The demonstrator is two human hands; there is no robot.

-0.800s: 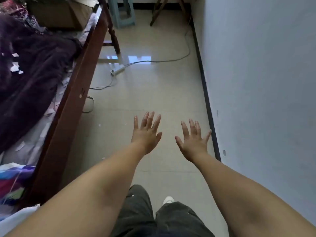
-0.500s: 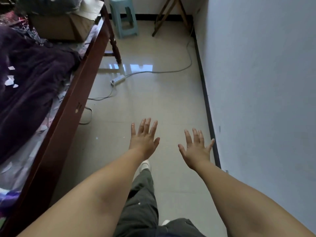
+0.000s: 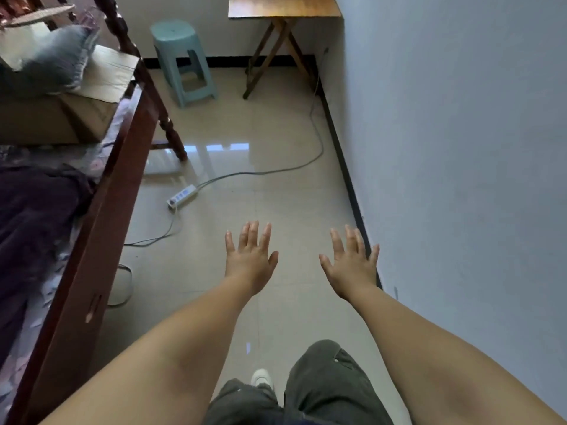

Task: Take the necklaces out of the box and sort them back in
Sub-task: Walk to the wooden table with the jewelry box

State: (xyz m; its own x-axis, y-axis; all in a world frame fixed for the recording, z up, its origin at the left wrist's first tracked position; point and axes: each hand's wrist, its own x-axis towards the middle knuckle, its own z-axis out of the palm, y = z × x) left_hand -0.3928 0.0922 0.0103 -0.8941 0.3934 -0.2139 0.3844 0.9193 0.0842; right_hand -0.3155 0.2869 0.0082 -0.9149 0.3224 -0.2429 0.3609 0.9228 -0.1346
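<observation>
My left hand [image 3: 250, 259] is stretched out in front of me, palm down, fingers spread, holding nothing. My right hand [image 3: 351, 263] is held out the same way beside it, close to the wall, also with nothing in it. Both hover above the tiled floor [image 3: 245, 133]. No necklace and no jewellery box shows in this view. A brown cardboard box [image 3: 67, 115] sits on the bed at the upper left, with a grey-blue cushion [image 3: 52, 61] on top of it.
A dark wooden bed frame [image 3: 101, 228] runs along the left. A white power strip [image 3: 181, 196] and its cables lie on the floor ahead. A teal plastic stool [image 3: 184, 61] and a folding wooden table [image 3: 283, 9] stand at the far wall. A pale wall [image 3: 460, 148] bounds the right.
The view has moved forward and tilted up, so the stool and the wooden table now show. Both hands stay spread and empty in front of me. My legs have shifted with a step.
</observation>
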